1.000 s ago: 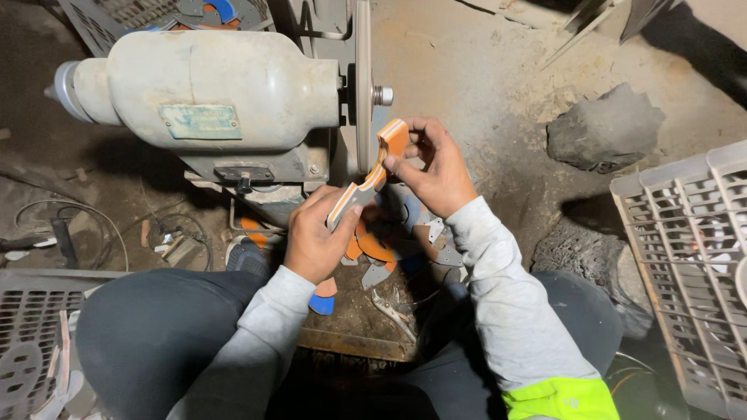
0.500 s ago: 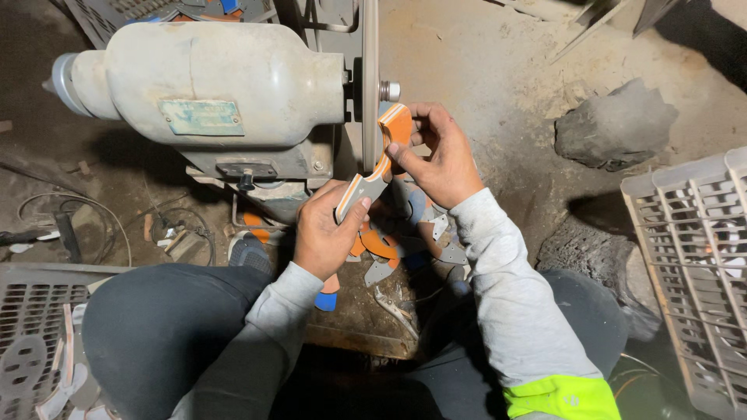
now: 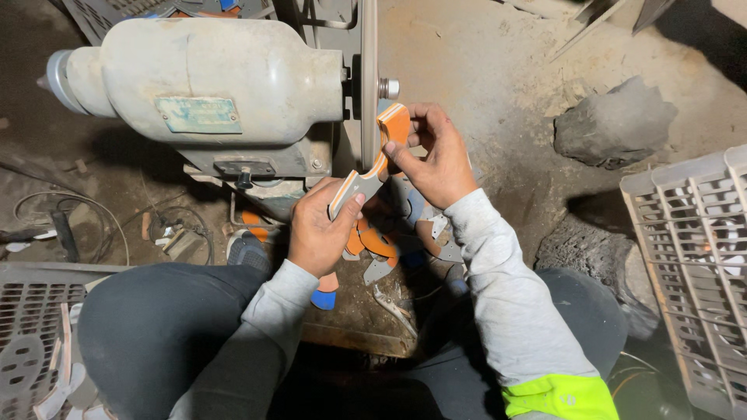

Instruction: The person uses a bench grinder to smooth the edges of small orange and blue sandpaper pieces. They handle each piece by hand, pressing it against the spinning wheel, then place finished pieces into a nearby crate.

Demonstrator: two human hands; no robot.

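Piece: orange-and-grey handle piece (image 3: 372, 167) is lying diagonally, upper end touching grinding wheel (image 3: 369, 85) | Right hand (image 3: 436, 159) is pinching the upper end, nearer the wheel | Left hand (image 3: 319, 229) is pinching the lower end, toward the person.

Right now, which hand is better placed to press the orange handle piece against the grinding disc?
Right. The right hand pinches the orange handle piece at its upper end beside the grinding disc; the left hand steadies the lower end, farther away.
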